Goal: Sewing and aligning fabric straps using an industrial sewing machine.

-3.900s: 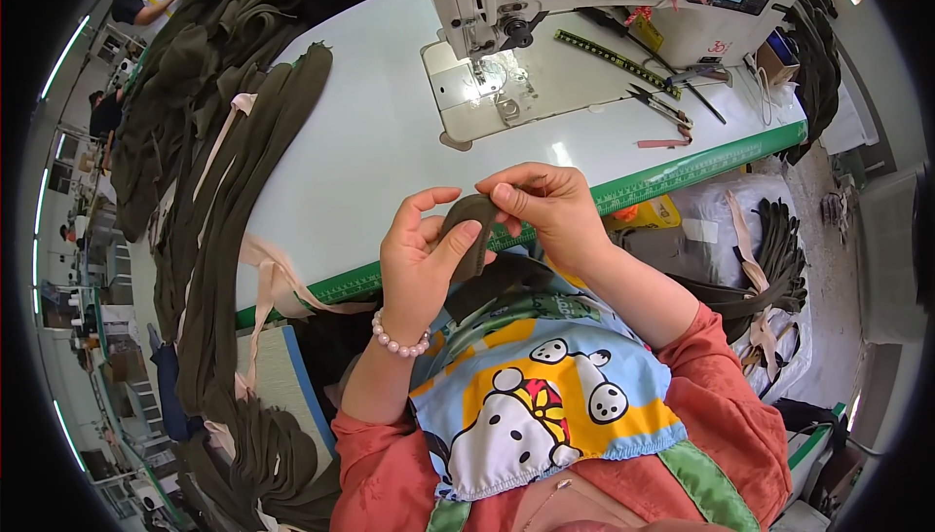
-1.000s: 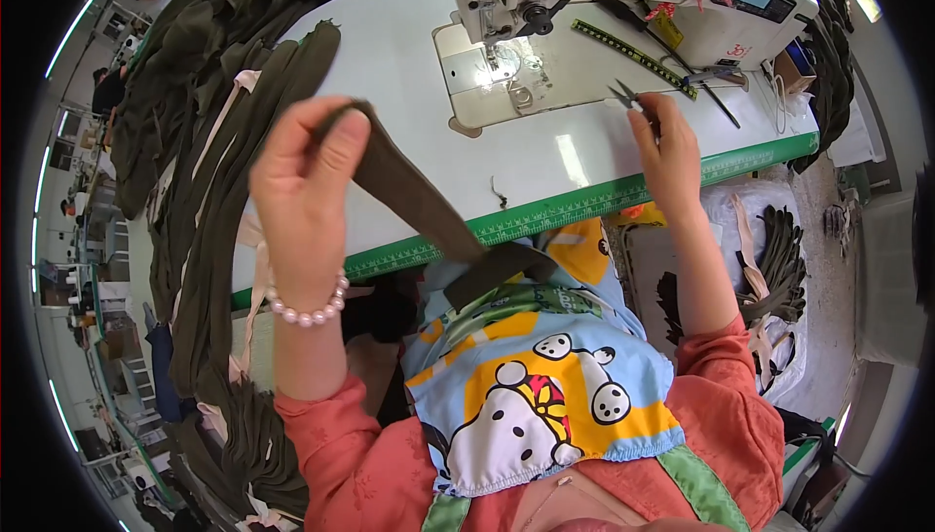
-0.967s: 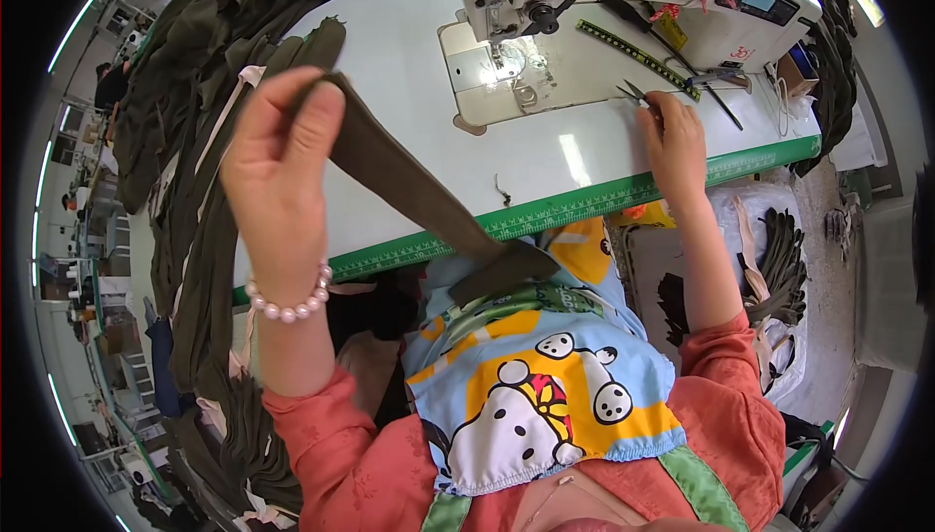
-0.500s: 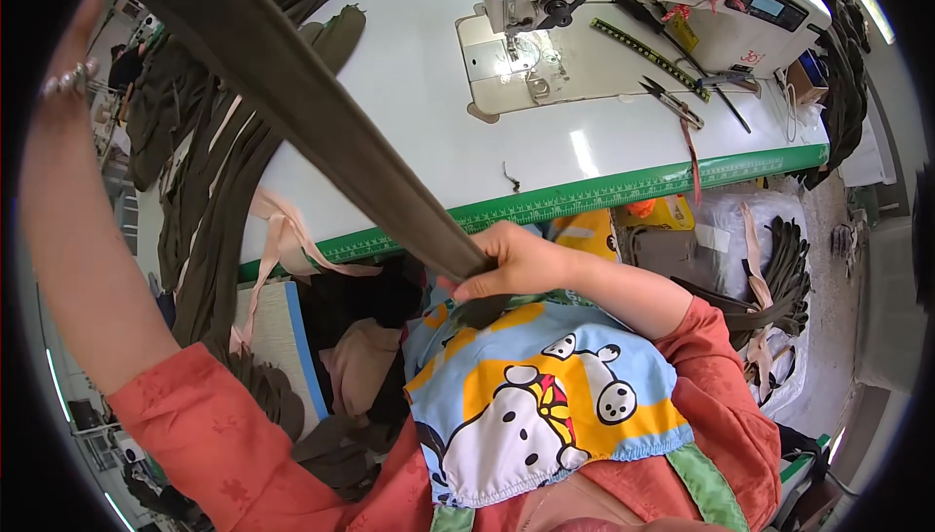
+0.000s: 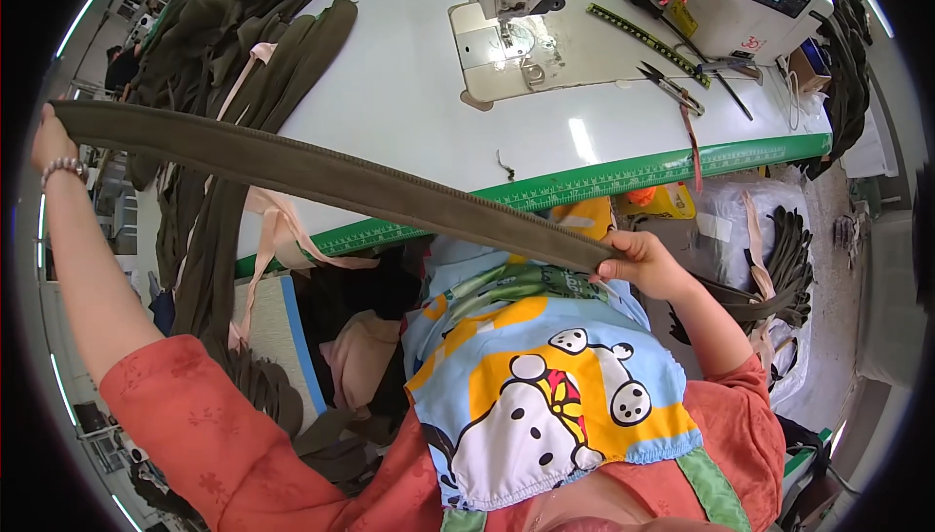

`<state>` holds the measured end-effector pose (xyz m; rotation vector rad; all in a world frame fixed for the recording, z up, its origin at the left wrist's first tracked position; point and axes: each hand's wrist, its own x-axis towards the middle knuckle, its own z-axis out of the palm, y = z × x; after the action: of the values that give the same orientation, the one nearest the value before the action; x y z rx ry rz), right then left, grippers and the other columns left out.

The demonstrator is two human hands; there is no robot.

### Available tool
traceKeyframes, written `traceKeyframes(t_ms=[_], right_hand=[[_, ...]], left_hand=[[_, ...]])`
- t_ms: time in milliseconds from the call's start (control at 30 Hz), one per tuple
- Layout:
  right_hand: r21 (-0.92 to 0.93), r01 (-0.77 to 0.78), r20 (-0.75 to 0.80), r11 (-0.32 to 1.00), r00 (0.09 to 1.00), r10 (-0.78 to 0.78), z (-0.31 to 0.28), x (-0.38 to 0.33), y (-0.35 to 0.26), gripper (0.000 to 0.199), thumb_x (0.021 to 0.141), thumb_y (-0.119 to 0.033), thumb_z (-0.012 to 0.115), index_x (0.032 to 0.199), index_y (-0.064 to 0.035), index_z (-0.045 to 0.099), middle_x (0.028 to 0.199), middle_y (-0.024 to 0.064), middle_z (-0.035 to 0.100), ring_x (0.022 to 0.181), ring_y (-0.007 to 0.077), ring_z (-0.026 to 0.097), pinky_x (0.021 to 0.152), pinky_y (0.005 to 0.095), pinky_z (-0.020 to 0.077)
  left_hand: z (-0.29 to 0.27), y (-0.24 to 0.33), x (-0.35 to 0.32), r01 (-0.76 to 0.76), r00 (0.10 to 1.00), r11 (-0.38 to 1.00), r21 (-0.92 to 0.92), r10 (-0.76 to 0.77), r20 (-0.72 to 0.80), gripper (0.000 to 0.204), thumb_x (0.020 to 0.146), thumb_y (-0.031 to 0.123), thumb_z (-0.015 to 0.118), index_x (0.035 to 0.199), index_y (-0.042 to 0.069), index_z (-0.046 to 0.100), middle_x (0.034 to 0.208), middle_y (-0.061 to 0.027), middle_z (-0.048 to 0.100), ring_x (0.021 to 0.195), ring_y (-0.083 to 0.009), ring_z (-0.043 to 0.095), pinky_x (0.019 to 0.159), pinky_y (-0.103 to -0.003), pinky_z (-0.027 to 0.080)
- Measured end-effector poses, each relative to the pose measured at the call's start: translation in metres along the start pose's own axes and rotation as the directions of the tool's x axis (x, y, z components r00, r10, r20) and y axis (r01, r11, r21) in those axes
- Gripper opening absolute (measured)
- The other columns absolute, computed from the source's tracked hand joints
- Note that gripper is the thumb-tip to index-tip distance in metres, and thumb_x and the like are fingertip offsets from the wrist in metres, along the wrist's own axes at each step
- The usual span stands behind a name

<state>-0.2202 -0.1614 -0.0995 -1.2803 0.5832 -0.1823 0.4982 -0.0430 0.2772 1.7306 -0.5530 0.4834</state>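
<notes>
A long dark olive fabric strip (image 5: 341,181) is stretched taut between my hands, crossing in front of the sewing table. At the far left my left hand (image 5: 56,142), with a beaded bracelet at its wrist, grips one end. My right hand (image 5: 643,264) pinches the other end between thumb and fingers, over my lap near the table's front edge. One edge of the strip shows a ridged row of stitching or teeth; I cannot tell which. Below the strip lies the patterned apron (image 5: 545,376) that I wear.
A sewing machine (image 5: 623,6) stands on the white table (image 5: 390,74), which has a green measuring strip (image 5: 662,170) along its front. Thread snips (image 5: 672,89) lie near the machine. Dark olive strips (image 5: 209,55) are heaped at the left; a tied bundle (image 5: 779,259) lies at the right.
My left hand has come down from the upper left edge, lowering the strip to a flatter slant. My right hand has moved right with its end.
</notes>
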Motion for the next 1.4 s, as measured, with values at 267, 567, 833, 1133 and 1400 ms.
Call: traceKeyframes(t_ms=[267,567,833,1133,1400], right_hand=[[-0.277,-0.085,-0.35,0.957,0.937,-0.018,0.006,-0.028,0.067,0.01,0.084,0.004,0.062,0.09,-0.0013,0.067,0.073,-0.0012,0.064,0.069,0.0066,0.055,0.065,0.0229,0.0452],[-0.049,-0.115,-0.37,0.992,0.925,0.089,0.003,-0.031,0.088,0.01,0.087,0.004,0.059,0.091,0.0017,0.068,0.075,0.0025,0.067,0.067,0.0074,0.057,0.063,0.0223,0.0452],[0.137,-0.099,-0.361,0.986,0.922,0.142,-0.011,-0.011,0.109,0.008,0.09,-0.001,0.06,0.094,0.0006,0.066,0.075,0.0021,0.067,0.068,0.0067,0.057,0.062,0.0222,0.0451],[-0.317,0.053,-0.188,0.947,0.975,-0.117,0.021,-0.004,0.065,0.011,0.087,-0.006,0.067,0.094,0.0014,0.063,0.076,0.0035,0.066,0.065,0.0074,0.056,0.06,0.0243,0.0455],[-0.533,-0.001,-0.23,0.846,0.963,-0.143,0.02,-0.009,0.079,0.015,0.081,-0.008,0.071,0.093,-0.0018,0.063,0.074,0.0132,0.063,0.063,0.0173,0.059,0.06,0.0295,0.047]], left_hand=[[-0.039,-0.084,0.025,0.318,0.934,0.631,0.708,-0.08,-0.348,0.047,0.092,0.05,0.048,0.109,0.012,0.072,0.104,-0.0131,0.07,0.089,-0.0222,0.066,0.082,-0.032,0.051],[0.012,-0.061,-0.054,0.1,0.922,0.973,0.21,-0.011,-0.388,0.033,0.094,0.04,0.053,0.092,0.011,0.069,0.058,-0.008,0.059,0.039,-0.0222,0.054,0.037,-0.036,0.043],[0.03,-0.053,-0.092,0.303,0.921,0.905,0.298,-0.197,-0.337,0.031,0.092,0.032,0.06,0.098,0.004,0.072,0.088,-0.0143,0.072,0.081,-0.0249,0.068,0.073,-0.038,0.052],[0.067,-0.023,-0.113,-0.259,0.954,0.962,0.082,0.268,-0.133,0.034,0.09,0.033,0.065,0.102,0.001,0.071,0.099,-0.0123,0.071,0.088,-0.0196,0.067,0.08,-0.034,0.05],[0.058,-0.019,-0.114,-0.175,0.941,0.975,0.134,0.206,-0.267,0.034,0.089,0.033,0.068,0.103,0.003,0.072,0.101,-0.0147,0.07,0.093,-0.0239,0.066,0.079,-0.034,0.051]])
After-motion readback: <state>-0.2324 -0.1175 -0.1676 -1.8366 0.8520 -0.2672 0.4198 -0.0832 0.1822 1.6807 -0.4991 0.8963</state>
